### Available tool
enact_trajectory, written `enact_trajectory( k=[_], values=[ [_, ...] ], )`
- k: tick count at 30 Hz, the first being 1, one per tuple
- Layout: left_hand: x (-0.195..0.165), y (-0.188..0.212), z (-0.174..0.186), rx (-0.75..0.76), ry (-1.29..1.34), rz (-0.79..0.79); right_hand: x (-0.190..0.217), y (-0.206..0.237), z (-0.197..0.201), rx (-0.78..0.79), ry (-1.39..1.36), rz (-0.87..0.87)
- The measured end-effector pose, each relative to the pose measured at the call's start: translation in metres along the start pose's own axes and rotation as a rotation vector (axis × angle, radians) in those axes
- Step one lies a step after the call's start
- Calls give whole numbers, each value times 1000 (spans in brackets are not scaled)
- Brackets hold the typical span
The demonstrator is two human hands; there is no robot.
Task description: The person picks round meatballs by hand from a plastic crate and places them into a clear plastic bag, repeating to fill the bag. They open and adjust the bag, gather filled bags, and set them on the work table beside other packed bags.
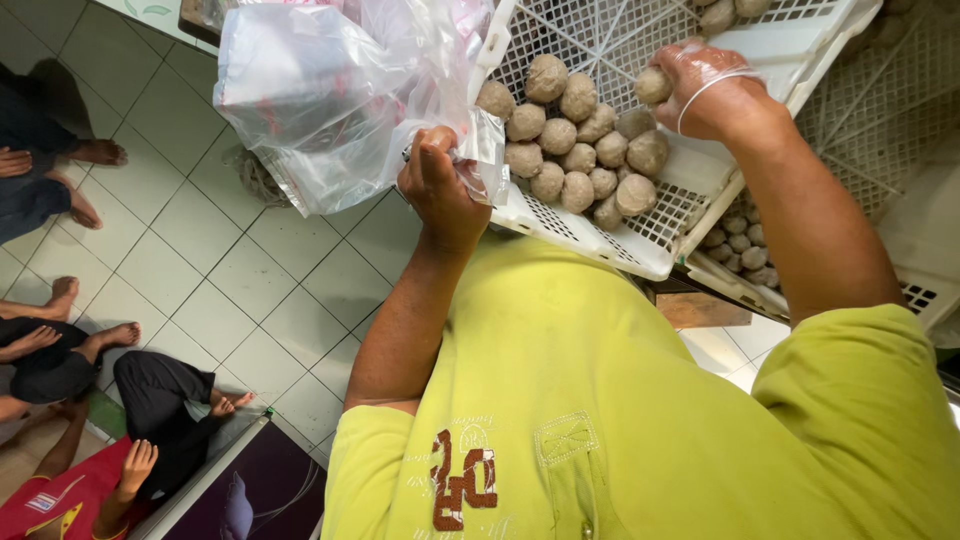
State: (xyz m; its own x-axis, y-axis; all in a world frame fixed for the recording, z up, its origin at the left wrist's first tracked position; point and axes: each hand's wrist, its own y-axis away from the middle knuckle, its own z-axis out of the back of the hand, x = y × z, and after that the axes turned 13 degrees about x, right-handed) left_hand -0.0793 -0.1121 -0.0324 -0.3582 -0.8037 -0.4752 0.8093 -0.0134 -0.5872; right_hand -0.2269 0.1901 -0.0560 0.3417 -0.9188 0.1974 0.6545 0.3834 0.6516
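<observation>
My left hand [440, 185] grips the rim of a clear plastic bag [330, 95], held up beside a white perforated tray [660, 225]. A heap of several grey-brown round balls [575, 150] lies in the tray's near corner. My right hand [705, 90], covered by a thin clear plastic glove, reaches over the tray and holds one ball [653, 85] at its fingertips. The bag's inside is hard to read through the creased plastic.
A second white tray [745, 285] with smaller balls sits below the first at right. White mesh trays [890, 100] stand at the far right. People sit on the tiled floor [200, 270] at left, legs and bare feet showing. A dark box edge [250, 480] is at lower left.
</observation>
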Motion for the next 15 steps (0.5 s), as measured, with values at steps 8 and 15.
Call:
enact_trajectory(
  k=[8,15],
  values=[
    [2,0,0,-29,30,-27,11,-9,-26,211,313,-155],
    [0,-2,2,22,69,76,132,16,-28,-8,126,507]
  ],
)
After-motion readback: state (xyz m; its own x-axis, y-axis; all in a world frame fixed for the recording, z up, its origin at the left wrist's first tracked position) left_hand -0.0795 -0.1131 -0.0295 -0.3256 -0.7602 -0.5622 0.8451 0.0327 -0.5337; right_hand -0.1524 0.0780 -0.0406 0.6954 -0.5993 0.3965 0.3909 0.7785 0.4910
